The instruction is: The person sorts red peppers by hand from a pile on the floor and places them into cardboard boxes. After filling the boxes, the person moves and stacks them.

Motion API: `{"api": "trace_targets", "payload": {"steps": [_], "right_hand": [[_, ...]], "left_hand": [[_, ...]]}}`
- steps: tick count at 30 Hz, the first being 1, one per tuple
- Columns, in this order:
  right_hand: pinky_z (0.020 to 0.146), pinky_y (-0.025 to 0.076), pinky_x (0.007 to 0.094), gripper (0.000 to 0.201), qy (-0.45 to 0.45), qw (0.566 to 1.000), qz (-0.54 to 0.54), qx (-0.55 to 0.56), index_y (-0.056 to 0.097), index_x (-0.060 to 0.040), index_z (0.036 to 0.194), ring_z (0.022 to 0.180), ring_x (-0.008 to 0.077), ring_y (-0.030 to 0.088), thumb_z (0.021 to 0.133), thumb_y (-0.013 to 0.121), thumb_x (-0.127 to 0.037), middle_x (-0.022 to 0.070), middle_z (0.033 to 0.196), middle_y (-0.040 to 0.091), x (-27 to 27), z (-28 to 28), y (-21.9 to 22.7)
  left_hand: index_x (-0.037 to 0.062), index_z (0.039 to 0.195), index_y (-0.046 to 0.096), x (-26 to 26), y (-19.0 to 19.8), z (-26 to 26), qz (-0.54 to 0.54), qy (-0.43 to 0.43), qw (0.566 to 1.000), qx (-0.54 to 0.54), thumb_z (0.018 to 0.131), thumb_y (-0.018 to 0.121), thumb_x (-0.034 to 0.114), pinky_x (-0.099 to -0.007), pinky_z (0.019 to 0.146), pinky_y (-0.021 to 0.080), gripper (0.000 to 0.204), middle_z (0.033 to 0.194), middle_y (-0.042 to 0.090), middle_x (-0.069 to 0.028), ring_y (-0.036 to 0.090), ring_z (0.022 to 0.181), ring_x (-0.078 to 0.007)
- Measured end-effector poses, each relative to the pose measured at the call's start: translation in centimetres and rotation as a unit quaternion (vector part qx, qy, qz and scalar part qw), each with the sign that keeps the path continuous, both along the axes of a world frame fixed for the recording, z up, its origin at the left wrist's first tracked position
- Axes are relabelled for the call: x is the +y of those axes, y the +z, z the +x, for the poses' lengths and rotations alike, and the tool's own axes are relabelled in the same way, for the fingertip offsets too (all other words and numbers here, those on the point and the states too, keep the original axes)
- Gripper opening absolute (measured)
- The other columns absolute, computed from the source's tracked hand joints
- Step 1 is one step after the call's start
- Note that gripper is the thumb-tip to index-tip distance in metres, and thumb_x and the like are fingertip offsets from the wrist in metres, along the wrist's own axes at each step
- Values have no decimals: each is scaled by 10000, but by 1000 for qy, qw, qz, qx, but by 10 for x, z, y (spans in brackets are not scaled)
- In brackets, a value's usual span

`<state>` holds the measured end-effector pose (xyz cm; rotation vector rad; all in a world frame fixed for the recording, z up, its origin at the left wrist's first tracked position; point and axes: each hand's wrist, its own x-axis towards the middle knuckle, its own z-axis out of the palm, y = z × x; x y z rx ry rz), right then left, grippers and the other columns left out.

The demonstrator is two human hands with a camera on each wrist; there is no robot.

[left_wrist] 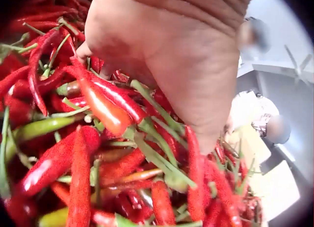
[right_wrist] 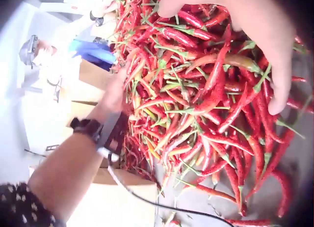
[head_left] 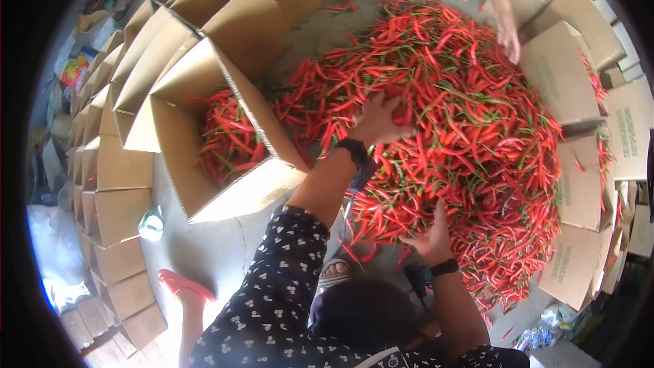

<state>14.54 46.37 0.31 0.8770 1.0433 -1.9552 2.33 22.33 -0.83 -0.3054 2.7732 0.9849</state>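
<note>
Resting under both hands (head_left: 377,121): chillies (head_left: 463,129), seemingly ungripped.

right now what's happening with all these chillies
A person leans over a big heap of red chillies on the floor, ringed by open cardboard boxes. Both hands are spread on the heap: the left hand near the side by a box already partly filled with chillies, the right hand at the near edge with fingers draped over a bunch. Across the heap, another person's hand reaches in too.
</note>
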Motion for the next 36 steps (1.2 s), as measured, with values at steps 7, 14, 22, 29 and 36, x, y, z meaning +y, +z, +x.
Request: {"api": "trace_targets", "payload": {"steps": [7,14,22,29,36], "right_hand": [[962,314,590,648,8,999,-46,19,334,-211,1353,1197,317,406,843,512,-569,98,1314,428,2,3,-48],[858,467,422,481,22,999,-33,-8,487,-126,1222,1042,241,544,894,502,-477,96,1157,566,-7,-2,-20],[841,500,413,450,41,996,-43,59,360,-139,1316,1053,251,547,931,479,-339,95,1203,517,18,21,-30],[852,484,351,487,58,972,51,220,319,-98,1338,1093,261,526,902,532,-140,91,1235,469,-27,35,74],[966,386,329,488,197,795,70,569,364,-34,1315,1165,188,466,876,569,-95,94,1274,443,-96,23,177]], "left_hand": [[154,1406,289,37,-19,121,126,-82,986,-68,634,720,549,-516,1050,260,968,1442,222,-225,237,1314,-421],[249,1445,137,69,6,138,161,-34,985,-48,557,765,546,-523,1033,296,1128,1419,223,-216,259,1289,-444],[215,1399,264,95,2,165,172,-8,985,-19,584,792,317,-413,893,462,977,1285,408,-150,484,1118,-360],[106,1344,342,72,64,190,223,-9,959,177,572,792,226,-403,806,498,901,1151,484,-144,554,987,-341],[119,1303,426,-6,173,192,110,10,902,416,559,764,108,-377,773,496,818,1093,480,-146,548,962,-329]]}}
